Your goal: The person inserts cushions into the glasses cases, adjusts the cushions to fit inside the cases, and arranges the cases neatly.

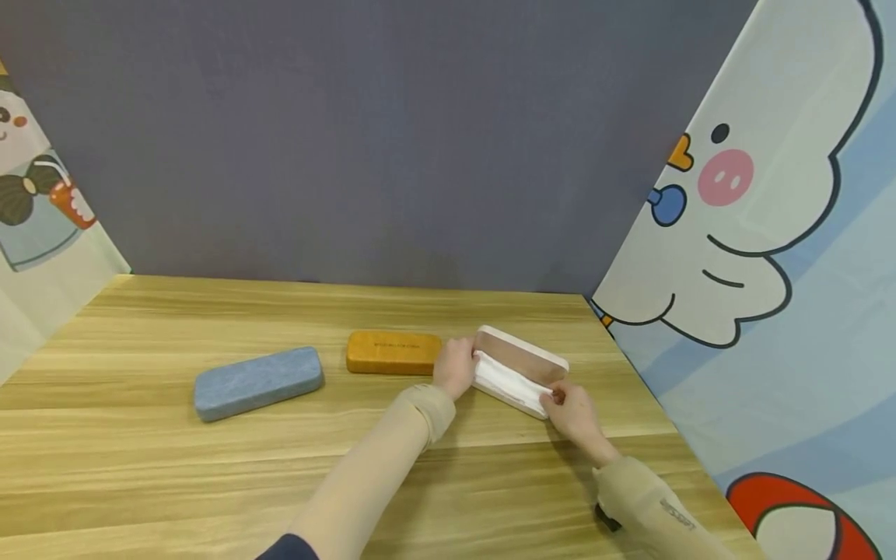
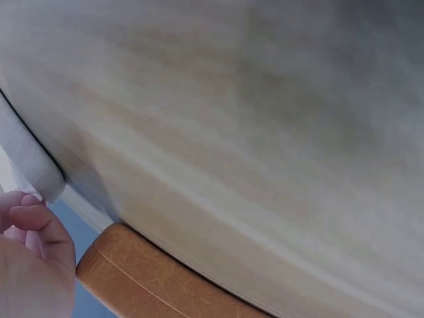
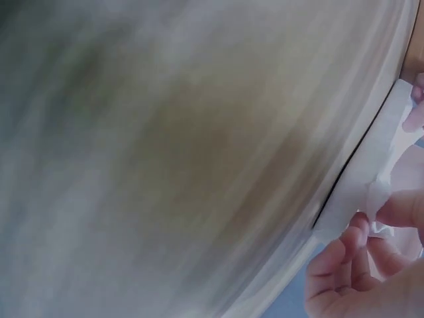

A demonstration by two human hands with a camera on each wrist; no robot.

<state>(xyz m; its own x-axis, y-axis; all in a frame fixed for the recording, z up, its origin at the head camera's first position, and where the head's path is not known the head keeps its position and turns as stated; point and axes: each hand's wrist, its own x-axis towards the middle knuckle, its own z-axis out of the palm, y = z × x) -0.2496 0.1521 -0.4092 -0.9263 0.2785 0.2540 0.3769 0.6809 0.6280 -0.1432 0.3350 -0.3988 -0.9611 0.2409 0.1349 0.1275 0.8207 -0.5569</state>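
Note:
An open white glasses case (image 1: 521,354) with a brownish lining lies at the right of the table, its lid tilted back. White cloth (image 1: 514,383) fills its lower half. My left hand (image 1: 455,365) is at the case's left end, thumb and fingers curled together on the cloth edge, as the left wrist view shows. At the opposite end my right hand (image 1: 575,412) pinches the cloth between thumb and fingers; in the right wrist view the bunched cloth (image 3: 379,199) shows between them. Right beside my left hand is a closed orange-brown glasses case (image 1: 393,352).
A closed blue glasses case (image 1: 259,383) lies at an angle on the left of the wood-grain table (image 1: 210,482). Behind the table rises a grey wall panel (image 1: 364,140), with a cartoon-printed sheet (image 1: 791,327) along the right side.

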